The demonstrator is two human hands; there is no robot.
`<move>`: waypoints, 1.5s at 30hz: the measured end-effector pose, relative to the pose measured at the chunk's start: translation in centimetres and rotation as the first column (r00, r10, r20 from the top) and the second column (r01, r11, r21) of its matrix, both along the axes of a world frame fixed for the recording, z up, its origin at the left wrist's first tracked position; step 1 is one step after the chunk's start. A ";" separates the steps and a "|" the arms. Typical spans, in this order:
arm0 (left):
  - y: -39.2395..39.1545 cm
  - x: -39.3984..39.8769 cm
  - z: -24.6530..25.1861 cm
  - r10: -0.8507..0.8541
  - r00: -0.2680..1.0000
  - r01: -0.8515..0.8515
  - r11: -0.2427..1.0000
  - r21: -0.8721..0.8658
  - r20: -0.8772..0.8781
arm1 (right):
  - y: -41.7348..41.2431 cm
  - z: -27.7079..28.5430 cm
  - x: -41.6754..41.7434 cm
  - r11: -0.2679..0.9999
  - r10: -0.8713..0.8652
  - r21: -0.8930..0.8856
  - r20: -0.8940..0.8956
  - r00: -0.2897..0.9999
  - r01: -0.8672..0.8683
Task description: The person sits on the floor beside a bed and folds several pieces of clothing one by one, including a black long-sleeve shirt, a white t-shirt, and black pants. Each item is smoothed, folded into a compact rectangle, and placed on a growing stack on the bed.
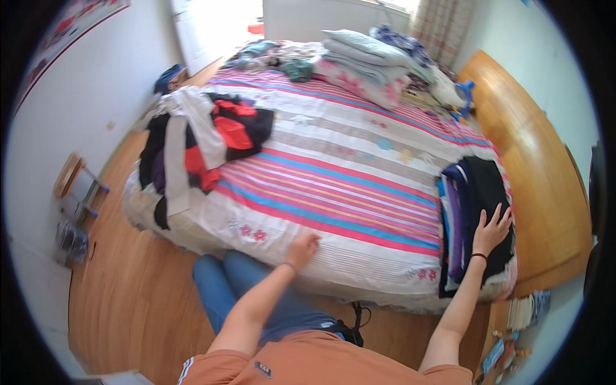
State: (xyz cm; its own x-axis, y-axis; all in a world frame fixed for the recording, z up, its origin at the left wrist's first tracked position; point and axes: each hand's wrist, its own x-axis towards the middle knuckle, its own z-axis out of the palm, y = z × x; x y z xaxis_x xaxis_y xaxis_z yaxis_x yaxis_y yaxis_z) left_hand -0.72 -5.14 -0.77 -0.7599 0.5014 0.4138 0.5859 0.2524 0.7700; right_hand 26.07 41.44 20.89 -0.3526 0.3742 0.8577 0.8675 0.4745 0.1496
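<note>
My right hand [491,231] rests with spread fingers on a stack of folded dark clothes [474,192], black, navy and purple, at the right side of the bed near the headboard. Over the near edge of the striped bedsheet [356,202] is my left hand [303,248], its fingers loosely curled and slightly blurred, with no object visible in it. A loose heap of unfolded clothes [236,130], black, red and white, lies on the bed's left end, partly hanging over the edge.
Folded quilts and a pillow [365,57] are piled at the bed's far side, beside crumpled clothes [298,70]. The wooden headboard [529,183] bounds the right. A small folding stool [70,175] leans by the left wall. Books [519,313] stand at lower right.
</note>
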 end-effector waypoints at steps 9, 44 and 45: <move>-1.8 0.1 2.1 -0.236 0.971 0.234 0.971 0.043 0.035 | -1.5 -2.7 -2.4 0.896 -0.243 -0.305 0.269 0.932 0.322; -18.5 -13.6 0.1 0.572 0.810 -0.585 0.804 -0.111 -0.129 | -57.8 -12.8 -58.0 -0.127 0.887 -0.742 -0.382 0.260 -0.658; -18.6 -13.6 0.2 0.584 0.799 -0.597 0.799 -0.069 -0.144 | -57.9 -12.9 -59.7 -0.134 0.849 -0.747 -0.426 0.314 -0.651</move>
State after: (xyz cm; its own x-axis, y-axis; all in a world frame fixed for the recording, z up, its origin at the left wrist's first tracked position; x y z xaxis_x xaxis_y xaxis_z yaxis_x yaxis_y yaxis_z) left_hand -14.28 -23.71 -0.59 -0.8754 0.0154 0.4831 0.3748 0.6528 0.6583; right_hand -33.65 -16.48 8.00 -0.9470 0.0896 0.3084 -0.1400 0.7490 -0.6476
